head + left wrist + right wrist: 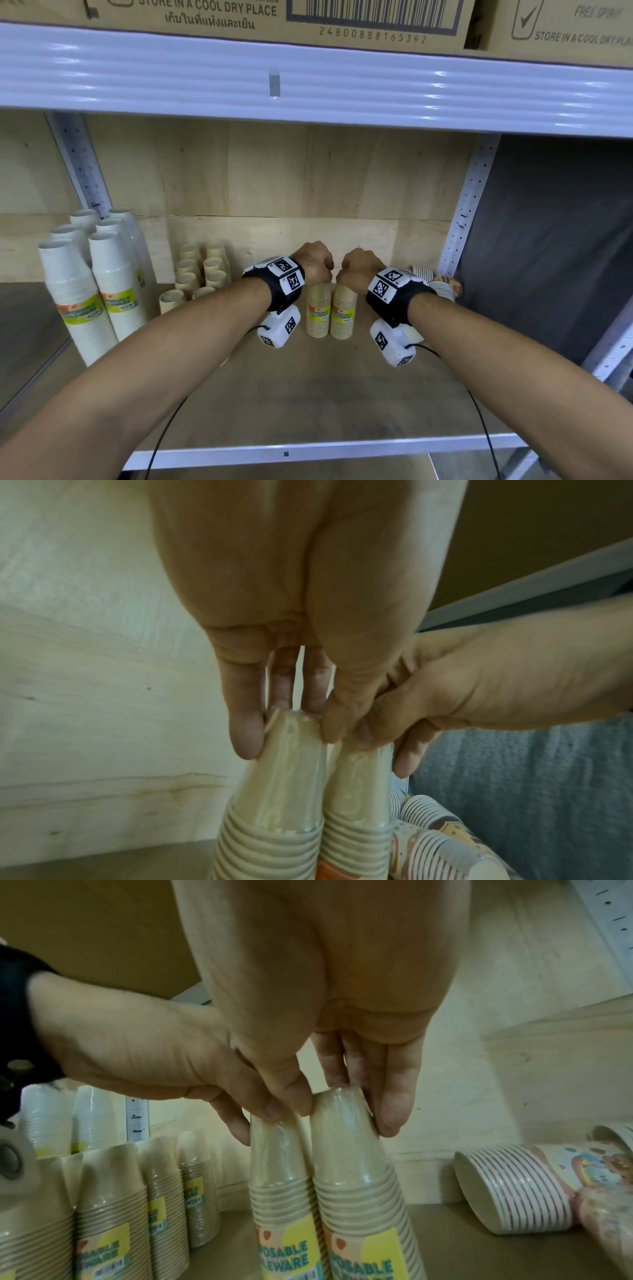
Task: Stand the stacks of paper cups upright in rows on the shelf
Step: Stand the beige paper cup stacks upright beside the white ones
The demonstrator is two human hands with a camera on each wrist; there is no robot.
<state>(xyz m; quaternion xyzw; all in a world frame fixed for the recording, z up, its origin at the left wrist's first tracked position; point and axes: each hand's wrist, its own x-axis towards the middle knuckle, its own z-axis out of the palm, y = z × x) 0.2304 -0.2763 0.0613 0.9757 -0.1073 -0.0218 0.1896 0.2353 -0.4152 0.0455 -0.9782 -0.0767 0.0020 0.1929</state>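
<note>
Now mid-placing: left hand (pixel 313 262) & right hand (pixel 358 269) each pinch a kraft cup stack (pixel 318 313), (pixel 342 315) upright, side by side, mid-shelf (pixel 308 394). Next, prob.: let go gently, then fetch the patterned stacks (pixel 514 1188) lying at right.

both forearms reached forward side by side, bare, each with a black band at the wrist. the left hand (pixel 313 262) and the right hand (pixel 359 269) sat knuckles up, nearly touching, fingers pointing down and pinching the top of something beneath each.
</note>
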